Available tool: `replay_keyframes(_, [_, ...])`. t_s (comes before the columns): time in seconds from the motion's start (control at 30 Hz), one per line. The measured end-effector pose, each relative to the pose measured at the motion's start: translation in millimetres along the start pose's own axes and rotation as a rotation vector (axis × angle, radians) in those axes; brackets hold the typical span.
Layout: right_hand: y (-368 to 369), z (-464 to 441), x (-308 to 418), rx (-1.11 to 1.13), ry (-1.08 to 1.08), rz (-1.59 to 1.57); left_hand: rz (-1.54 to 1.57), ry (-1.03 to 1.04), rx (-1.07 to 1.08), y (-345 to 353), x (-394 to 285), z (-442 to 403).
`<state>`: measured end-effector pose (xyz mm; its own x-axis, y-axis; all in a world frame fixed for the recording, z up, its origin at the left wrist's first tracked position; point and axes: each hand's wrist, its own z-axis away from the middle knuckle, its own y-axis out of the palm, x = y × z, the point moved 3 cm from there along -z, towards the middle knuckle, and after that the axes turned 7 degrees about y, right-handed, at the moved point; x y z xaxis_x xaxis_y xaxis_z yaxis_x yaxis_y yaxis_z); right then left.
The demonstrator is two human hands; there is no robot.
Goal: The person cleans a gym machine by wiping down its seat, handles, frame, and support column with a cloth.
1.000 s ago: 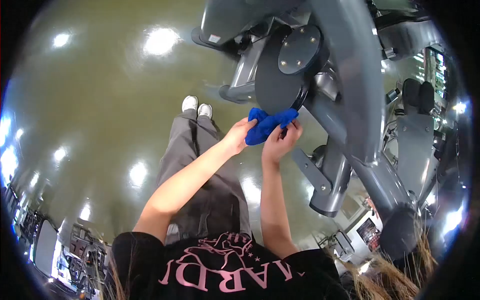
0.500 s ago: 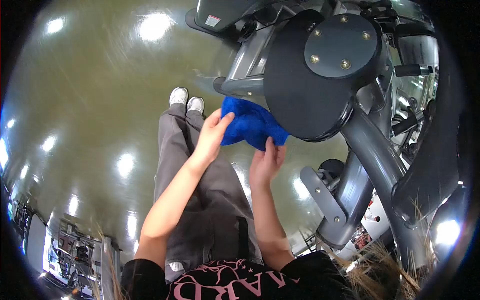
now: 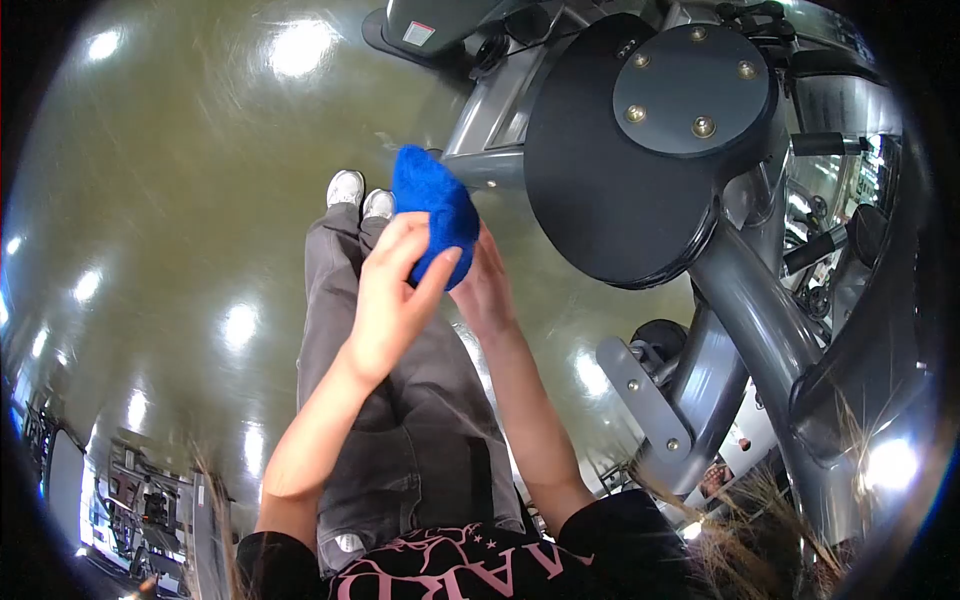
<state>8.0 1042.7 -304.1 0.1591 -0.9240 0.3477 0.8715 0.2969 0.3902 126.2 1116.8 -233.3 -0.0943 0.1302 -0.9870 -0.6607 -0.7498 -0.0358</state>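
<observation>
A blue cloth (image 3: 428, 190), folded into a narrow bundle, is held up in front of my legs. My left hand (image 3: 395, 285) grips its near side, with the thumb and fingers pressed on the fabric. Behind the cloth, on its right side, is my right hand (image 3: 484, 283), touching it; its fingertips are mostly hidden by the cloth. To the right of both hands, apart from them, is a round black pad (image 3: 610, 190) with a bolted grey plate (image 3: 690, 90).
Thick grey machine tubes (image 3: 760, 300) run down the right side, with a flat grey bracket (image 3: 645, 395) low beside them. A machine foot (image 3: 415, 35) stands at the top. More gym equipment (image 3: 150, 500) is at the lower left.
The cloth has moved left, away from the black pad, and gone from spread between both hands to bunched together. My right hand has moved left, close to my left hand and behind the cloth.
</observation>
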Motion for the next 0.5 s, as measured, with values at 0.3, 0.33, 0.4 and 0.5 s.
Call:
replay_keyframes(0.3, [34,-42,13,0.49,0.219,-0.809,-0.121,0.144,-0.033,29,-28,-20])
replay_keyframes(0.33, [36,-49,14,0.478,0.296,-1.041,-0.078,0.128,-0.032,34,-24,-26])
replay_keyframes(0.4, [11,-65,21,0.411,-0.015,-0.761,0.013,0.097,-0.03,45,-16,-36])
replay_keyframes(0.5, [-16,-79,27,0.287,-0.219,-0.591,0.198,-0.051,-0.001,54,-7,-47])
